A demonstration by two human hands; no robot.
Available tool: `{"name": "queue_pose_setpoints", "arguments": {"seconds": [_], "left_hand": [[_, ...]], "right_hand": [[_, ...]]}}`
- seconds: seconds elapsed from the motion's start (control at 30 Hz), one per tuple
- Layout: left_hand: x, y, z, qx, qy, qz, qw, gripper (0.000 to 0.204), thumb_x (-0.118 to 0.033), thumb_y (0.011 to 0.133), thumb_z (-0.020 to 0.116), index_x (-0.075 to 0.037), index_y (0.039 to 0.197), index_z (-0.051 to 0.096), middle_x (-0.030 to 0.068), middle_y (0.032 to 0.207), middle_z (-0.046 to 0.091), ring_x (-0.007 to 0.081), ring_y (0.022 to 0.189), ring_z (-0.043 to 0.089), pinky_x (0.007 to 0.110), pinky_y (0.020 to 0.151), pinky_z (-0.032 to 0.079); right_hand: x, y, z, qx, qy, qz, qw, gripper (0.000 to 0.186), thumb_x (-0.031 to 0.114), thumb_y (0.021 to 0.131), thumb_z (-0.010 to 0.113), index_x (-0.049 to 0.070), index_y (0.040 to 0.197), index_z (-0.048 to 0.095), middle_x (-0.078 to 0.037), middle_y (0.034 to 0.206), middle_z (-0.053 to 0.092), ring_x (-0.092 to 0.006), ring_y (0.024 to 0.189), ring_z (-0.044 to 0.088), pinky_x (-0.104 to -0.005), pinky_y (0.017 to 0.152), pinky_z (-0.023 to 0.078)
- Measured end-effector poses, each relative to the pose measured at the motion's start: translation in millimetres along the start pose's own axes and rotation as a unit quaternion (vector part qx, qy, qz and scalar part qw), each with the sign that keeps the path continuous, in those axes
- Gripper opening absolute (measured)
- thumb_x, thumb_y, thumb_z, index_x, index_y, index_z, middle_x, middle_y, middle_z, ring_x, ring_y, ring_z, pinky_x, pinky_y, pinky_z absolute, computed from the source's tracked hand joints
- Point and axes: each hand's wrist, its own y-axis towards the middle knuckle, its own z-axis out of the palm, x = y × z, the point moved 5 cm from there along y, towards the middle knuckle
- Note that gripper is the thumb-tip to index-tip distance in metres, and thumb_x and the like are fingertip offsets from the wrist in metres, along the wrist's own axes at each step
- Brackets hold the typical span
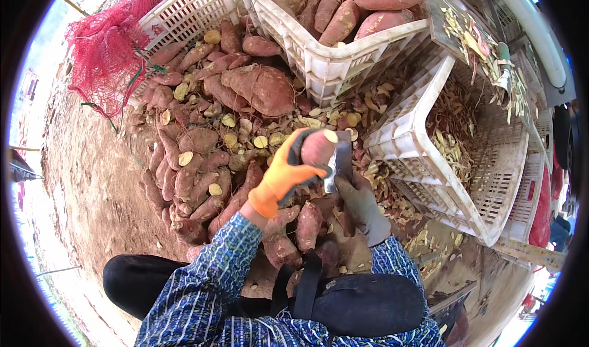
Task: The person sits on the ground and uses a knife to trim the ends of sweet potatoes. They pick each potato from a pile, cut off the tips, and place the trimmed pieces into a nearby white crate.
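Note:
My left hand, in an orange and grey glove, is wrapped round a sweet potato with a pale cut face at its upper end. Just right of it, my right hand in a grey glove is closed on a wide-bladed knife. The blade points away from me, close beside the sweet potato; whether they touch I cannot tell. The glove hides most of the handle. Below and around both hands lies a heap of sweet potatoes, with cut-off ends scattered over it. One large sweet potato lies beyond my left hand.
A white plastic crate with whole sweet potatoes stands at the far side. To the right, another white crate holds peelings. A board with scraps leans above it. Red net bag hangs at the far left. Bare soil lies left.

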Motion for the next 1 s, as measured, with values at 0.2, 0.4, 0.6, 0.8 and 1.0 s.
{"name": "queue_pose_setpoints", "arguments": {"seconds": [0.2,0.4,0.6,0.8,1.0], "left_hand": [[8.6,-3.5,10.2,-0.026,-0.119,-0.065,0.990,0.070,0.012,0.078,0.062,-0.004,0.144,0.042,0.0123,0.130,0.057,0.0256,0.114,0.061,0.037,0.091,0.056],[20.5,-20.3,-14.9,-0.068,-0.216,-0.066,0.972,0.055,-0.003,0.086,0.064,0.003,0.137,0.044,0.0187,0.129,0.056,0.0322,0.116,0.060,0.048,0.101,0.052],[10.0,-20.3,-24.3,-0.082,-0.173,0.004,0.981,0.049,-0.006,0.088,0.064,0.003,0.134,0.050,0.0150,0.117,0.065,0.0233,0.103,0.066,0.036,0.094,0.054],[26.8,-27.8,-36.5,-0.083,-0.117,-0.046,0.989,0.052,-0.001,0.083,0.065,0.005,0.133,0.051,0.0147,0.122,0.063,0.0236,0.104,0.066,0.034,0.090,0.056],[-128.5,29.2,52.7,-0.017,-0.067,0.123,0.990,0.068,0.003,0.079,0.070,0.000,0.142,0.043,0.0095,0.112,0.065,0.0186,0.095,0.067,0.031,0.080,0.056]], "right_hand": [[22.8,-7.8,9.9,0.038,0.339,0.002,0.940,0.032,0.029,0.100,0.056,0.006,0.122,0.059,-0.001,0.085,0.062,-0.0109,0.066,0.055,-0.0230,0.059,0.046],[48.9,-2.2,-1.6,-0.101,0.129,-0.192,0.968,0.034,0.030,0.100,0.058,0.001,0.117,0.061,-0.008,0.102,0.066,-0.0155,0.095,0.059,-0.0288,0.084,0.047],[69.0,-31.2,-11.8,-0.192,-0.190,-0.277,0.922,0.033,0.028,0.099,0.053,-0.002,0.110,0.061,-0.013,0.082,0.065,-0.0245,0.071,0.062,-0.0389,0.073,0.053],[35.8,-0.8,8.7,0.017,0.075,-0.027,0.997,0.038,0.033,0.095,0.058,-0.001,0.110,0.062,-0.012,0.083,0.068,-0.0244,0.069,0.064,-0.0374,0.068,0.053],[-2.2,-5.5,18.3,0.045,0.103,0.043,0.993,0.036,0.031,0.094,0.061,-0.003,0.105,0.056,-0.011,0.081,0.064,-0.0165,0.062,0.059,-0.0301,0.054,0.050]]}}
